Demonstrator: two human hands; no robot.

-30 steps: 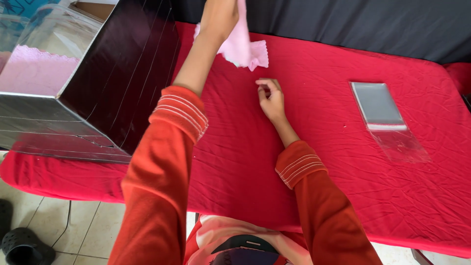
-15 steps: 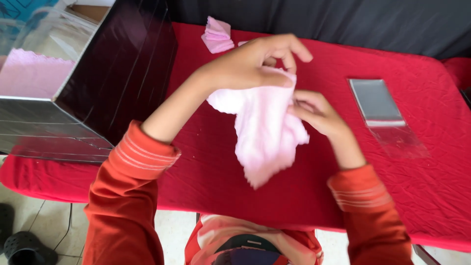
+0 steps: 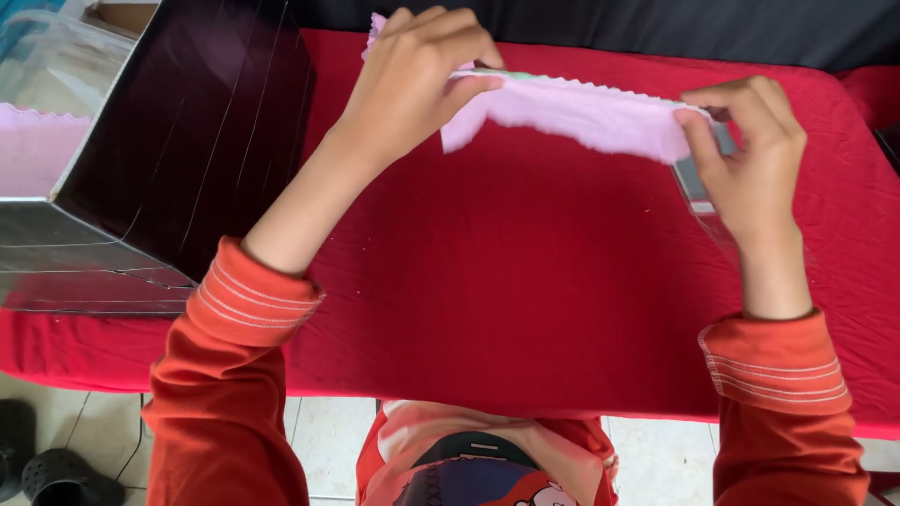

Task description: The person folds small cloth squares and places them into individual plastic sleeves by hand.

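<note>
Holding a pink cloth point(image 3: 572, 117) up in the air, both hands pull it out flat above the middle of the table point(image 3: 525, 309), nearer the far edge. The left hand point(image 3: 417, 89) has its fingers and thumb closed tight on the left end of the cloth. The right hand point(image 3: 750, 155) pinches the right end between its thumb and fingers. The cloth is stretched between them and does not touch the red cover on the table. It has a wavy little edge along the top. A see-through plastic bag point(image 3: 698, 187) lies flat near the right edge of the table, partly hidden behind the right hand. A big dark box point(image 3: 187, 141) sits at the left edge, and it is well apart from the cloth. A second bit of pink cloth point(image 3: 377, 23) peeks out behind the left hand at the far edge. Both arms wear orange sleeves point(image 3: 234, 375).
</note>
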